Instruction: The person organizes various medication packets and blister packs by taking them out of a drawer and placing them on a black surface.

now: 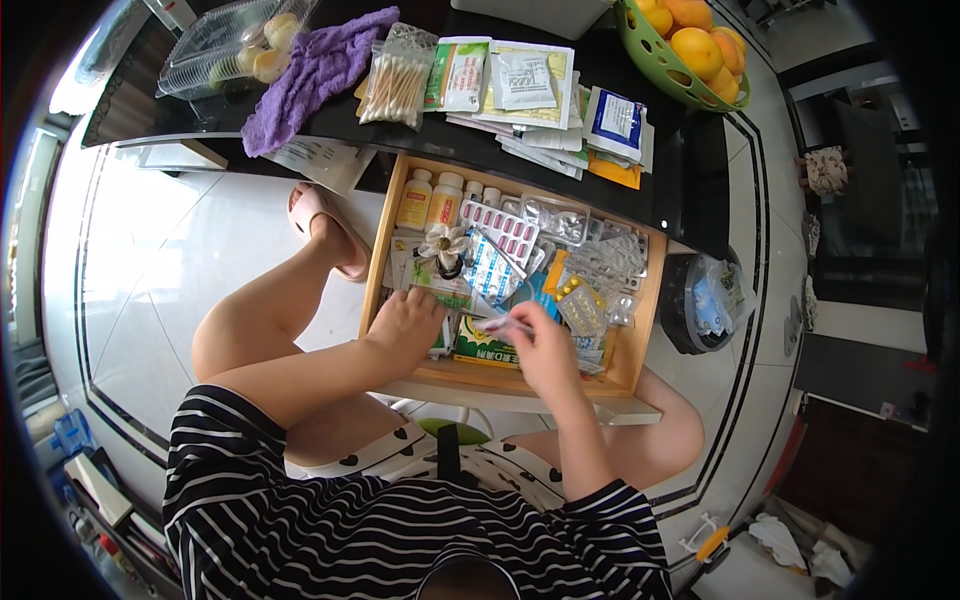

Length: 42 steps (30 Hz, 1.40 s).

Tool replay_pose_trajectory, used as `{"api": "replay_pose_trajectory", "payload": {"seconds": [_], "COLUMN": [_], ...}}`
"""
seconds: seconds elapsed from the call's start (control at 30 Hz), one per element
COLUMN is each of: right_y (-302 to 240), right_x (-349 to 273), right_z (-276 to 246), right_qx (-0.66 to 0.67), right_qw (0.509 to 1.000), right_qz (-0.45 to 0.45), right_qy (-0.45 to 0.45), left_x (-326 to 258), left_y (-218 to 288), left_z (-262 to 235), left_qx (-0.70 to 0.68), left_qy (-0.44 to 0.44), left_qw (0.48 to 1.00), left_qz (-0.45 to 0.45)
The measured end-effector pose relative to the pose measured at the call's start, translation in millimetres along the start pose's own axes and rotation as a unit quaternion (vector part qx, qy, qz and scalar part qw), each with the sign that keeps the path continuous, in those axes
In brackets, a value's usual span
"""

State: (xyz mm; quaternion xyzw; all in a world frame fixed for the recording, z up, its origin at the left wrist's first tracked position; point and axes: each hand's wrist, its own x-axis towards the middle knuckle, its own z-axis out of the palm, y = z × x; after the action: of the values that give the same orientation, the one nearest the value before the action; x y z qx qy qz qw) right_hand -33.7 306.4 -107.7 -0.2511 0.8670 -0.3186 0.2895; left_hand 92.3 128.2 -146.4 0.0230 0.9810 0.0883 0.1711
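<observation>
My left hand (408, 325) is at the left side of an open wooden drawer (630, 372), its fingers curled down over a green and white packet (447, 298). Whatever may be between those fingertips is hidden. Between the fingers of my right hand (543, 352) is a small pinkish-white packet (503, 326), held over a green and yellow box (480, 344). Beyond my hands lie a blister pack of dark red capsules (500, 232), a blue and white packet (492, 268), a fabric flower (443, 246) and a blister pack with yellow pills (582, 308).
Pill bottles (444, 200) stand in the drawer's far left corner. On the black tabletop are a purple cloth (320, 72), a bag of cotton swabs (396, 88), stacked sachets (522, 84) and a green fruit bowl (655, 68). A lined bin (690, 305) stands right of the drawer.
</observation>
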Motion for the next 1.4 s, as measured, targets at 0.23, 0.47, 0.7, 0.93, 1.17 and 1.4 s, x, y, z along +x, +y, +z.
{"api": "replay_pose_trajectory", "payload": {"seconds": [0.23, 0.47, 0.7, 0.93, 1.17, 1.4], "right_y": [-2, -10, -22, -18, 1, 20], "right_x": [5, 5, 5, 17, 50, 43], "right_z": [-8, -1, 4, 20, 28, 29], "right_qx": [-0.024, 0.078, 0.483, 0.376, -0.183, -0.179], "right_qw": [0.999, 0.995, 0.872, 0.921, 0.963, 0.976], "right_qz": [-0.028, -0.038, 0.078, 0.072, -0.103, -0.02], "right_qy": [-0.03, 0.058, 0.029, 0.075, 0.168, 0.122], "left_x": [1, 5, 21, 19, 16, 17], "left_y": [0, -5, -23, -12, -22, -21], "left_z": [-5, -37, -48, -41, -44, -50], "left_qx": [0.005, -0.179, -0.758, -0.692, -0.643, -0.609], "left_qy": [-0.008, -0.046, 0.032, 0.055, 0.023, 0.002], "left_qw": [1.0, 0.982, 0.619, 0.695, 0.746, 0.773], "left_qz": [-0.003, -0.041, -0.205, -0.187, -0.174, -0.177]}}
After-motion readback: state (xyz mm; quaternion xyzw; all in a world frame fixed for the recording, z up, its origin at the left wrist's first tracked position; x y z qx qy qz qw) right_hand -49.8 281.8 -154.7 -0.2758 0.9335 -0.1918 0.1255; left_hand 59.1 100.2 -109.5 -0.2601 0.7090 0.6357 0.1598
